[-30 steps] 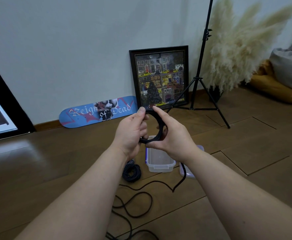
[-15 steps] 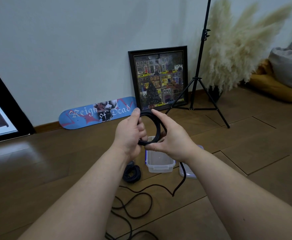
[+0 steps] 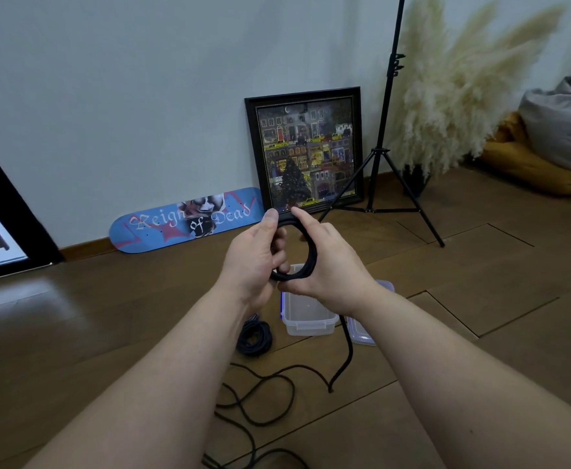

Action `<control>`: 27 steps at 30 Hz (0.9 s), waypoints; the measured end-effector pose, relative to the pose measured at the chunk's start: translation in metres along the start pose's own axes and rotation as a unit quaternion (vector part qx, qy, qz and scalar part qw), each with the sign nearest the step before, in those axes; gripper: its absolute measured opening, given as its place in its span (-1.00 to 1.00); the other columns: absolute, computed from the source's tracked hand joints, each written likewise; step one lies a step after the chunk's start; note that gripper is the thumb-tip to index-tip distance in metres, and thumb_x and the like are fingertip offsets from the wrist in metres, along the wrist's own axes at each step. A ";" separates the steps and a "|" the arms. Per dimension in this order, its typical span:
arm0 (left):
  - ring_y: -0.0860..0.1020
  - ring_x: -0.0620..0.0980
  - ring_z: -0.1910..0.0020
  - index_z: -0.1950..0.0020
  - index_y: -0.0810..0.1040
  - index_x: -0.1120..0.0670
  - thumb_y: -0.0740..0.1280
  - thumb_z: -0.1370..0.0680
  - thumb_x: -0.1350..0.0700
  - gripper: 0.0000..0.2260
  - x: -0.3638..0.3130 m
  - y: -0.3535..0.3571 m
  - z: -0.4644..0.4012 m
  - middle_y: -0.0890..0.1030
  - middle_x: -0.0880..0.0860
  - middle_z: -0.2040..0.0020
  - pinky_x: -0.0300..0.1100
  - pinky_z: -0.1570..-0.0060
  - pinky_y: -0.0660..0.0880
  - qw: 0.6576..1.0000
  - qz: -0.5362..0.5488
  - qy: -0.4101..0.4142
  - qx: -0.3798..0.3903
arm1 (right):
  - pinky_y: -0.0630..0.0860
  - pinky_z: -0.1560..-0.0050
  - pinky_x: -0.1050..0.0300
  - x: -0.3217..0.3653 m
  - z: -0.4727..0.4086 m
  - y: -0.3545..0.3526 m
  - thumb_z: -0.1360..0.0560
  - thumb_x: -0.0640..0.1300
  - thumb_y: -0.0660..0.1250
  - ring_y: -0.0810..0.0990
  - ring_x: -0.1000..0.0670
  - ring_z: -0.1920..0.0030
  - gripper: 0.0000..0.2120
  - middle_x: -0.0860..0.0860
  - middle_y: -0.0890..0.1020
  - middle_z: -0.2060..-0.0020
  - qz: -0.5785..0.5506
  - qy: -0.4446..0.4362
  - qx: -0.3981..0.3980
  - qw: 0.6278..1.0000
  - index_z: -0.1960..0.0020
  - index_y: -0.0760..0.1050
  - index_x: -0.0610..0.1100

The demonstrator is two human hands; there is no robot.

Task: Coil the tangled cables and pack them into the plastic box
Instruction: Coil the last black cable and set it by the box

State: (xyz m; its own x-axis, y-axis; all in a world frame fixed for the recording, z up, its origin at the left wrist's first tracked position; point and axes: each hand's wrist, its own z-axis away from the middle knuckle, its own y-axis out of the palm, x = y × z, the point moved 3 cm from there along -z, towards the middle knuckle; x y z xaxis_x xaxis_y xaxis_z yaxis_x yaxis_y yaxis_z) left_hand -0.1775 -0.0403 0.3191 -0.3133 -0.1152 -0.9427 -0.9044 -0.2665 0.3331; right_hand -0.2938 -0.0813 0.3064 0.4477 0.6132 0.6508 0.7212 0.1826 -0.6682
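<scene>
A black cable coil [image 3: 306,262] hangs in the air between both hands, above the clear plastic box [image 3: 306,318]. My left hand [image 3: 255,262] grips the coil's left side with thumb up. On the right side my right hand [image 3: 331,269] holds the coil, forefinger laid along its top. The cable's loose tail [image 3: 346,353] drops from under my right wrist to the floor and joins tangled black loops [image 3: 260,397]. A second, finished coil [image 3: 253,338] lies on the floor left of the box.
The box's lid [image 3: 362,330] lies right of the box. Against the wall lean a blue skateboard deck [image 3: 189,220] and a framed picture [image 3: 306,150]. A black tripod stand [image 3: 384,154], pampas grass [image 3: 453,96] and cushions [image 3: 548,143] fill the right side.
Both hands have turned the coil slightly and lifted it a little; the loop looks wider and my right forefinger now lies along its top.
</scene>
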 end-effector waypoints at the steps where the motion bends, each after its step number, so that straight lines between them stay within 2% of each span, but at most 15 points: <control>1: 0.28 -0.15 0.51 0.15 0.48 0.14 0.20 -0.65 0.01 -0.73 0.000 0.000 0.000 0.36 -0.02 0.37 -0.31 0.48 0.31 1.000 0.001 0.001 0.012 | 0.40 -0.23 0.19 -0.001 0.000 0.000 -0.26 0.01 0.62 0.43 0.04 -0.24 0.06 0.00 0.40 -0.25 -0.011 0.001 -0.006 1.000 -0.56 0.03 0.13; 4: 0.49 -0.12 0.37 0.04 0.54 0.19 0.21 -0.65 0.12 -0.81 -0.002 0.000 0.000 0.43 0.00 0.34 -0.22 0.24 0.51 0.999 0.015 -0.001 0.039 | 0.40 -0.26 0.19 -0.005 -0.001 -0.002 -0.25 0.01 0.63 0.43 0.06 -0.24 0.06 -0.01 0.42 -0.24 -0.030 0.008 -0.016 0.999 -0.56 0.06 0.13; 6: 0.58 -0.09 0.27 0.02 0.53 0.18 0.21 -0.65 0.14 -0.83 -0.003 -0.001 0.000 0.45 0.00 0.35 -0.10 0.11 0.50 0.999 0.002 0.002 0.043 | 0.40 -0.25 0.19 -0.006 -0.001 -0.003 -0.25 -0.01 0.63 0.44 0.06 -0.23 0.04 -0.01 0.42 -0.24 -0.043 0.010 -0.024 0.999 -0.56 0.09 0.13; 8: 0.59 -0.07 0.21 0.01 0.53 0.15 0.21 -0.65 0.10 -0.83 -0.004 -0.003 0.002 0.49 0.00 0.35 -0.07 0.11 0.45 0.999 -0.027 0.003 0.039 | 0.39 -0.24 0.21 -0.006 -0.002 -0.003 -0.25 -0.03 0.63 0.44 0.06 -0.23 0.03 0.00 0.43 -0.24 -0.057 0.015 -0.028 0.998 -0.55 0.11 0.12; 12: 0.54 -0.04 0.28 -0.08 0.56 0.11 0.15 -0.67 0.00 -0.74 -0.003 -0.004 0.007 0.52 0.02 0.33 -0.15 0.20 0.46 0.998 -0.013 -0.025 0.056 | 0.39 -0.33 0.10 -0.007 -0.003 0.002 -0.23 -0.02 0.64 0.44 0.05 -0.28 0.03 0.00 0.45 -0.27 -0.086 0.024 -0.026 0.996 -0.55 0.14 0.12; 16: 0.27 -0.09 0.48 0.11 0.46 0.13 0.10 -0.67 -0.05 -0.68 -0.007 -0.003 0.007 0.29 -0.02 0.46 -0.16 0.23 0.32 0.997 0.029 -0.036 0.058 | 0.42 -0.34 0.01 -0.006 -0.004 0.007 -0.20 -0.02 0.65 0.46 0.07 -0.27 0.04 0.00 0.49 -0.26 -0.137 0.025 -0.014 0.990 -0.53 0.16 0.16; 19: 0.18 -0.11 0.54 0.22 0.38 0.08 0.11 -0.68 -0.02 -0.68 -0.010 -0.001 0.007 0.22 -0.05 0.50 -0.18 0.27 0.30 0.997 0.038 -0.037 0.057 | 0.45 -0.30 0.01 -0.003 -0.004 0.007 -0.21 -0.03 0.64 0.47 0.11 -0.24 0.04 0.00 0.50 -0.24 -0.148 0.026 -0.007 0.989 -0.54 0.14 0.15; 24: 0.12 -0.13 0.58 0.28 0.33 0.05 0.13 -0.68 0.00 -0.66 -0.009 0.002 0.006 0.18 -0.08 0.54 -0.17 0.32 0.25 0.999 0.041 -0.021 0.022 | 0.42 -0.28 0.15 0.001 -0.001 -0.001 -0.27 -0.02 0.61 0.45 0.13 -0.26 0.11 0.04 0.46 -0.30 -0.112 0.032 0.048 0.992 -0.57 -0.04 0.18; 26: 0.12 -0.14 0.59 0.29 0.33 0.04 0.13 -0.68 -0.01 -0.66 -0.011 -0.002 0.002 0.19 -0.09 0.54 -0.18 0.34 0.23 0.998 0.062 -0.006 -0.003 | 0.43 -0.28 0.13 -0.001 0.001 -0.003 -0.34 -0.06 0.57 0.48 0.06 -0.26 0.06 0.03 0.50 -0.30 -0.080 0.043 0.075 0.993 -0.56 -0.09 0.22; 27: 0.13 -0.15 0.60 0.29 0.33 0.03 0.13 -0.68 -0.02 -0.66 -0.012 -0.006 -0.001 0.19 -0.10 0.54 -0.18 0.34 0.23 0.997 0.078 0.003 -0.020 | 0.47 -0.23 0.11 -0.004 0.002 -0.004 -0.40 -0.10 0.51 0.54 0.03 -0.19 -0.02 0.01 0.55 -0.24 -0.058 0.056 0.086 0.993 -0.55 -0.07 0.23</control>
State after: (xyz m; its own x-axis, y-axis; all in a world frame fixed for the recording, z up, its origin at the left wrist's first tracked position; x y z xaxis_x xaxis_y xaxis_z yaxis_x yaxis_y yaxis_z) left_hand -0.1681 -0.0381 0.3286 -0.4477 -0.1639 -0.8790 -0.8322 -0.2831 0.4767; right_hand -0.2999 -0.0829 0.3058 0.4289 0.4928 0.7571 0.6754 0.3817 -0.6310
